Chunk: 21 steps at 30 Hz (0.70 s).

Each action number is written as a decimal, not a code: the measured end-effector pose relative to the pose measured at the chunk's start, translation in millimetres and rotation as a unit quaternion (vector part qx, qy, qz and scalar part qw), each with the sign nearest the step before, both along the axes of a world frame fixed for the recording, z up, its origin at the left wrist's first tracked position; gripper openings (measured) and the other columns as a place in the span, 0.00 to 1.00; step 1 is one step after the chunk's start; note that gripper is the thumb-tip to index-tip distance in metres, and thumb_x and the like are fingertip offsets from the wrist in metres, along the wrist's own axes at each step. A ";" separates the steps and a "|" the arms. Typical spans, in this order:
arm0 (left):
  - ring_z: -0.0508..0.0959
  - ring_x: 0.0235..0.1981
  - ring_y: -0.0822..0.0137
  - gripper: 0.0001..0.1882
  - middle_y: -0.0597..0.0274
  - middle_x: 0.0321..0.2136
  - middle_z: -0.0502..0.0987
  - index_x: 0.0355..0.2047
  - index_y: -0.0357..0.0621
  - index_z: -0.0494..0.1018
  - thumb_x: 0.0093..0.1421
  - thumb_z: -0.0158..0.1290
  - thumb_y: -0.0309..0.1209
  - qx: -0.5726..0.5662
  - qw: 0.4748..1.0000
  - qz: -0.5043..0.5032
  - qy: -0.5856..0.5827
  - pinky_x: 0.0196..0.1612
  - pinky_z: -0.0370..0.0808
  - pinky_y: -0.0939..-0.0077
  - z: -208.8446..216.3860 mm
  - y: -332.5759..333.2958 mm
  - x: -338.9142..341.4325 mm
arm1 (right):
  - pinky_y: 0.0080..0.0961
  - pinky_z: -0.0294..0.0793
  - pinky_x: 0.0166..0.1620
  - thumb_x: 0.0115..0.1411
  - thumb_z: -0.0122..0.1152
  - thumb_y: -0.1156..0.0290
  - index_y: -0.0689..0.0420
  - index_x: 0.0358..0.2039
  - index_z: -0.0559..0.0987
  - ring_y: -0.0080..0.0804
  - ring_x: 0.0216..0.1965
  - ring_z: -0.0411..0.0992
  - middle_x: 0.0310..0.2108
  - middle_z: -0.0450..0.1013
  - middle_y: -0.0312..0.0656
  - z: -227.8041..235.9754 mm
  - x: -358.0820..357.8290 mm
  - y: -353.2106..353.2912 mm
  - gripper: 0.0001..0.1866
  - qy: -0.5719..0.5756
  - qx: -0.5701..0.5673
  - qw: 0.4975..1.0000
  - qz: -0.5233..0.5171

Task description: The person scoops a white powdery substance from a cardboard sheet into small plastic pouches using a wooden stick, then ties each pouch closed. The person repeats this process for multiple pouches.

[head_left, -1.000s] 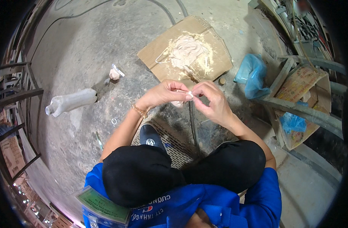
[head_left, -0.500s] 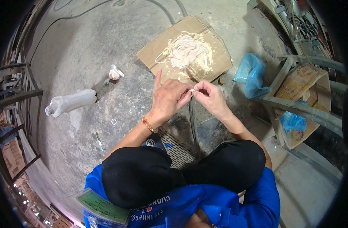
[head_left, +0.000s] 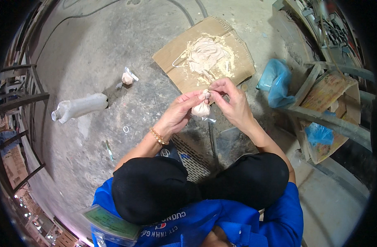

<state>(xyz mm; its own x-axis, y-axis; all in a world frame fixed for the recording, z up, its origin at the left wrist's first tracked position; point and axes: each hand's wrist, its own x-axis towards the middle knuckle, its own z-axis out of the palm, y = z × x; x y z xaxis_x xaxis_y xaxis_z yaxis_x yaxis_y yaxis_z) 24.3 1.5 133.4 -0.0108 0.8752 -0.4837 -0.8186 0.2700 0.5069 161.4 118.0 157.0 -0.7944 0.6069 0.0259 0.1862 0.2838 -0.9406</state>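
Pouch: a small clear plastic pouch (head_left: 202, 108) filled with pale pinkish-beige paste is held in mid-air between both hands, over the near edge of the cardboard sheet (head_left: 172, 57); its neck is gathered upward so the filling hangs below.
Left hand: the left hand (head_left: 179, 113) is brought in from the left, thumb and forefinger pressed together on the pouch's neck, the other fingers curled beneath; a gold-coloured bracelet (head_left: 157, 136) is worn at the wrist.
Right hand: the right hand (head_left: 233, 103) is set opposite, its fingertips pinched on the same gathered top, seemingly so that the neck is kept closed while it is worked.
Paste heap: a mound of the same pale paste (head_left: 207, 55) is spread on the cardboard, which appears to be laid down to keep the mix off the concrete floor (head_left: 93, 49).
Finished pouch: a second small filled pouch (head_left: 127, 78) is set apart on the floor to the left, out of the way.
Bottle: a translucent plastic bottle (head_left: 79, 107) is lying on its side further left; whether a label is carried cannot be told.
Blue bags: one crumpled blue plastic bag (head_left: 275, 80) is placed right of the cardboard, another (head_left: 319, 133) lower down by a printed orange-brown carton (head_left: 332, 92).
Badge: a green rectangular card in a clear holder (head_left: 110, 222) is hung at the blue jacket.
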 end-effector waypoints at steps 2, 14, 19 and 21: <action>0.75 0.37 0.78 0.14 0.67 0.35 0.77 0.44 0.39 0.72 0.60 0.51 0.32 -0.014 1.000 0.027 0.008 0.44 0.71 0.80 -5.1 1.2 1.1 | 0.27 0.72 0.33 0.55 0.56 0.77 0.63 0.35 0.74 0.37 0.30 0.75 0.30 0.74 0.45 -4.8 0.0 4.6 0.07 0.017 0.042 0.999 0.005; 0.76 0.33 0.78 0.14 0.66 0.34 0.76 0.45 0.39 0.70 0.61 0.51 0.32 -0.034 0.993 0.029 0.105 0.36 0.74 0.83 -15.2 -1.4 5.8 | 0.28 0.69 0.33 0.48 0.61 0.80 0.62 0.27 0.75 0.37 0.29 0.69 0.27 0.71 0.41 -8.9 -6.9 2.8 0.05 0.033 0.209 0.977 0.033; 0.76 0.31 0.76 0.12 0.66 0.32 0.75 0.43 0.42 0.68 0.60 0.52 0.30 0.024 0.997 0.006 0.069 0.33 0.75 0.83 -15.1 0.9 2.6 | 0.21 0.68 0.35 0.53 0.57 0.78 0.62 0.29 0.73 0.29 0.28 0.69 0.27 0.69 0.40 -14.6 -5.5 -8.6 0.03 -0.009 0.040 0.999 0.035; 0.76 0.30 0.76 0.09 0.65 0.30 0.75 0.39 0.42 0.68 0.60 0.52 0.30 0.014 0.997 0.025 0.077 0.32 0.75 0.82 -20.9 -1.9 -0.5 | 0.16 0.66 0.37 0.57 0.54 0.76 0.62 0.30 0.73 0.19 0.31 0.67 0.27 0.69 0.35 -25.3 -3.8 -12.1 0.03 -0.007 -0.123 0.992 0.014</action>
<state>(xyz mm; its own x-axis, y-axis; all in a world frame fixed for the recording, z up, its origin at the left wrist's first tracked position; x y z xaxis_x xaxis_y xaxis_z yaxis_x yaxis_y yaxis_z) 23.8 -0.4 112.5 -0.1260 0.8853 -0.4477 -0.7428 0.2149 0.6341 157.7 105.9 131.7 -0.8103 0.5710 -0.1320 0.1949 0.0503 -0.9795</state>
